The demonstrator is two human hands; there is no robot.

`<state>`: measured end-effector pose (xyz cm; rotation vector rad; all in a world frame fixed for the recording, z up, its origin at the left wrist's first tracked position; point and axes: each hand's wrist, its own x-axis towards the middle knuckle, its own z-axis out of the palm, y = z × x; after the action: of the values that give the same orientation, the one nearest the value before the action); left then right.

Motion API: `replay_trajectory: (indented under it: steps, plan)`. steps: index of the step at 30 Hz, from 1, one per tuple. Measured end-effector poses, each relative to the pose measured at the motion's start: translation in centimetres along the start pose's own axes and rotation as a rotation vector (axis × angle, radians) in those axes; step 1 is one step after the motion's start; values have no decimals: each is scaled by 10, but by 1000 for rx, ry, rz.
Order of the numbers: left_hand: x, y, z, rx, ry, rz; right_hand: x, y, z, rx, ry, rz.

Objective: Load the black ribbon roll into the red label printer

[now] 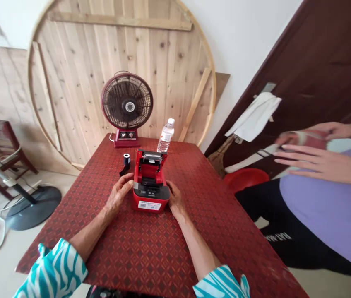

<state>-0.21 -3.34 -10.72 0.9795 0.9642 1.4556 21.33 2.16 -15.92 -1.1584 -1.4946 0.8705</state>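
Observation:
A red and black label printer (151, 200) sits on the table with its lid raised and its inside showing. My left hand (122, 190) holds its left side, the thumb against the casing. On the opposite side my right hand (175, 199) grips the casing, with some fingers hidden behind it. A white sticker with print is on the printer's front. Just behind my left hand stands a small black roll (126, 159) with a white core, and a dark strip trails from it.
A patterned red cloth covers the table (225, 231). Toward the back are a red fan (127, 103) and a clear water bottle (165, 136). Another person (327, 186) stands at the right edge, hands around something blurred. A stand base (34, 207) rests on the left floor.

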Motion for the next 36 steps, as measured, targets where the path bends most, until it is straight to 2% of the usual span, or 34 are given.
replay_trajectory:
  steps: [3, 5, 8, 10, 13, 16, 18, 21, 24, 27, 31, 36]
  plan:
    - [10, 10, -12, 24, 193, 202, 0, -1, -1, -14, -13, 17]
    - [21, 15, -25, 11, 327, 289, 0, 0, -1, -16, -6, 28]
    - [34, 15, -41, 28, 455, 294, 1, 3, 0, -18, -2, 17]
    - [38, 14, -43, 69, 484, 277, 1, 4, 1, -21, 1, 11]
    - [39, 22, -29, 117, 399, 308, 2, 5, 2, -17, 9, 4]
    - [45, 45, -4, 177, 162, 314, 3, 4, 3, -13, 16, -16]
    - [55, 62, 11, 275, 43, 324, 4, 3, 3, -16, 21, -23]
    - [74, 77, 23, 460, -39, 363, 4, 2, 3, -11, 24, -42]
    - [86, 79, 25, 555, -82, 340, 5, 2, 3, -3, 36, -56]
    - [86, 75, 23, 533, -101, 316, 6, 2, 4, -9, 43, -61]
    - [77, 73, 20, 475, -71, 303, 5, 2, 3, -5, 49, -61]
    - [53, 67, 13, 637, -140, 307, 4, 0, 3, 11, 47, -52]
